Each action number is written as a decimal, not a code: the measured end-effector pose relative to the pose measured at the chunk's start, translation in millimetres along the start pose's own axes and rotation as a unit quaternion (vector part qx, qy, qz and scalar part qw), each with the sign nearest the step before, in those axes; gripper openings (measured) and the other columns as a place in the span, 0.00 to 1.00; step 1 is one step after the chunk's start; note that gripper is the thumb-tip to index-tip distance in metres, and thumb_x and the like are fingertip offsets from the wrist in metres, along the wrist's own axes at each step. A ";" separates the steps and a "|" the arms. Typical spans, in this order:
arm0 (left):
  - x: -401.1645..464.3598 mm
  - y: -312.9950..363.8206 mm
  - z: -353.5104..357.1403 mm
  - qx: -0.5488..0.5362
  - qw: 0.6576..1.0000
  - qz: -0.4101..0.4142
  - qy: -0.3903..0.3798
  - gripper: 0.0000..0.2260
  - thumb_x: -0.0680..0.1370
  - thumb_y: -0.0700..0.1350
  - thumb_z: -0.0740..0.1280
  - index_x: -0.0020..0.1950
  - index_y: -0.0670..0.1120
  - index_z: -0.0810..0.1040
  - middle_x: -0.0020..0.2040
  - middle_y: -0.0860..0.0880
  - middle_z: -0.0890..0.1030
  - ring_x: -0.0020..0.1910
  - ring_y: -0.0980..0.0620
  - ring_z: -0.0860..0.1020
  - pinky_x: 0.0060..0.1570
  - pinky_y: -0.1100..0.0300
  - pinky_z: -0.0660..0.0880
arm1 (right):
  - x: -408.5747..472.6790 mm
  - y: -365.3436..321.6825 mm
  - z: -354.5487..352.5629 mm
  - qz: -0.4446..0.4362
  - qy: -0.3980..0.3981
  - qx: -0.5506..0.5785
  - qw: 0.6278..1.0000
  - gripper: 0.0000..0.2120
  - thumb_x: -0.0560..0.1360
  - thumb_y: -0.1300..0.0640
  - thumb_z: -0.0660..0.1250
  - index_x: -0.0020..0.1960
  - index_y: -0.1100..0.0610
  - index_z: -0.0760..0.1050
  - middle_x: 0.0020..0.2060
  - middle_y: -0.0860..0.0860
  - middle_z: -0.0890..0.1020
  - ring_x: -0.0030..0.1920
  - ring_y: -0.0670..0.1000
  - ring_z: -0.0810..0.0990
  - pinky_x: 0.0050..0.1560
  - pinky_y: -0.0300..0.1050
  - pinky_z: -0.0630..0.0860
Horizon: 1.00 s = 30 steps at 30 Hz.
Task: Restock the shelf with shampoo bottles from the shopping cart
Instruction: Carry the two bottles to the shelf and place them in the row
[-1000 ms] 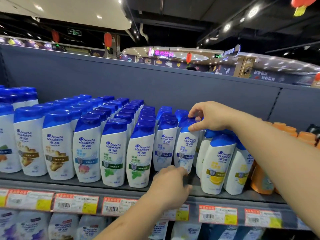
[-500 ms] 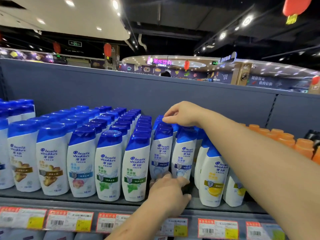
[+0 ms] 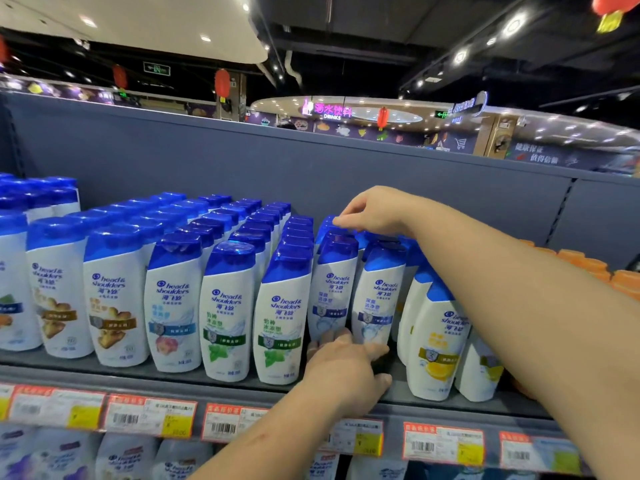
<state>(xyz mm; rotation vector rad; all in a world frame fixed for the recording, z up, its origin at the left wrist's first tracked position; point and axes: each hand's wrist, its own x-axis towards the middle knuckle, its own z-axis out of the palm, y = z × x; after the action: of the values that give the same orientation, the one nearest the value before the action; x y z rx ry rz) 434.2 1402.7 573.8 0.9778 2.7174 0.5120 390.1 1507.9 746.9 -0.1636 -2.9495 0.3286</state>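
White shampoo bottles with blue caps stand in rows on the grey shelf (image 3: 138,372). My right hand (image 3: 375,213) reaches over the rows and pinches the blue cap of a rear shampoo bottle (image 3: 328,226) in the blue-label row. Two front bottles of that kind, one (image 3: 332,289) beside the other (image 3: 379,299), stand upright side by side. My left hand (image 3: 343,368) rests on the shelf edge with its fingers spread against the bases of these two bottles. The shopping cart is out of view.
Lemon-label bottles (image 3: 436,341) lean at the right under my right forearm. Orange bottles (image 3: 588,268) stand further right. A grey back panel (image 3: 242,161) closes the shelf behind. Price tags (image 3: 149,417) line the shelf edge, with more bottles (image 3: 121,459) below.
My right hand has left the front bottle's cap and moved back and left onto rear caps. The front bottle now stands straighter. My left hand stays at the bottle bases.
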 end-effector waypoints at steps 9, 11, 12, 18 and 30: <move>-0.7 0.5 -0.1 0.022 1.000 -0.004 -0.003 0.23 0.78 0.61 0.59 0.74 0.66 0.62 0.75 0.46 0.63 0.75 0.41 0.61 0.73 0.45 0.58 | -15.7 50.9 -11.4 0.048 -0.005 -0.004 0.999 0.09 0.74 0.50 0.68 0.52 0.49 0.84 0.53 0.47 0.84 0.50 0.48 0.78 0.50 0.43 0.71; 0.0 2.0 -0.9 0.029 1.000 -0.006 -0.007 0.23 0.79 0.61 0.59 0.74 0.65 0.61 0.76 0.45 0.62 0.75 0.41 0.60 0.74 0.45 0.57 | -13.4 52.8 -7.1 0.046 0.016 -0.002 0.999 0.10 0.74 0.50 0.68 0.52 0.49 0.84 0.54 0.47 0.84 0.51 0.49 0.78 0.51 0.44 0.73; -0.1 3.1 -1.9 0.034 0.999 -0.008 -0.011 0.24 0.79 0.61 0.59 0.74 0.65 0.61 0.76 0.45 0.62 0.75 0.40 0.59 0.74 0.44 0.57 | -13.6 52.4 -5.7 0.050 0.026 -0.006 0.998 0.10 0.74 0.48 0.68 0.52 0.48 0.84 0.54 0.47 0.84 0.52 0.50 0.79 0.54 0.46 0.74; -24.9 5.5 -16.0 -0.043 0.997 0.037 0.046 0.24 0.78 0.59 0.63 0.74 0.60 0.67 0.72 0.44 0.67 0.73 0.42 0.63 0.73 0.46 0.63 | -57.4 9.3 0.4 -0.007 0.235 0.171 0.957 0.10 0.75 0.45 0.66 0.49 0.48 0.82 0.42 0.44 0.82 0.43 0.45 0.78 0.49 0.44 0.74; -269.8 -275.0 -27.1 -0.433 0.801 -0.139 0.390 0.05 0.75 0.41 0.72 0.47 0.52 0.80 0.40 0.51 0.81 0.40 0.53 0.78 0.44 0.53 0.76 | -157.2 -259.8 284.8 -0.039 -0.049 0.546 0.835 0.05 0.76 0.52 0.67 0.43 0.50 0.80 0.33 0.44 0.80 0.36 0.43 0.78 0.40 0.39 0.75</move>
<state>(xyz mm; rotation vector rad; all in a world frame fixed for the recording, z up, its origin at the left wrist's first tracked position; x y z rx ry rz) 472.4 1023.3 512.4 0.0829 2.5306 2.2064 469.7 1176.5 507.8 0.1339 -2.3431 1.9153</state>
